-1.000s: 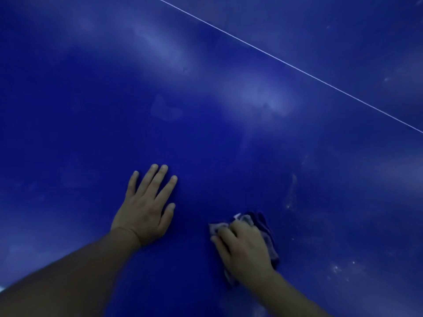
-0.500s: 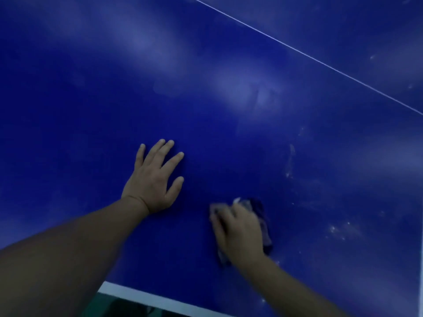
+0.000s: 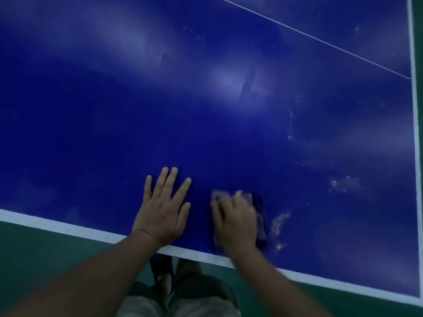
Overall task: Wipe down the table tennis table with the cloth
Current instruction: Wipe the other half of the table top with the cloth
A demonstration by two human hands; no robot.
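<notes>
- One crumpled purple-grey fabric cloth: lying bunched on the glossy blue table tennis table, close to its near white edge stripe, mostly hidden under the right hand.
- Right hand: covering the cloth from above, its fingers appearing to be curling over the bunch and pressing it onto the surface. Motion blur is hiding finer detail.
- Left hand: lying flat on the tabletop just beside the cloth, fingers spreading wide, holding nothing and apparently bracing.
- Handling, as a judgement: the cloth is looking light, soft and limp, folding wherever it is pushed. Gripping the top of the bunch under the palm is suiting it better than pinching one corner, which would be leaving the rest trailing.
- Tabletop, as a judgement: looking hard, smooth and slick, so the cloth is likely gliding with little drag.
- Several pale dust specks: sitting just right of the cloth, with more scattered toward the right edge, so the wiping is looking unfinished.
</notes>
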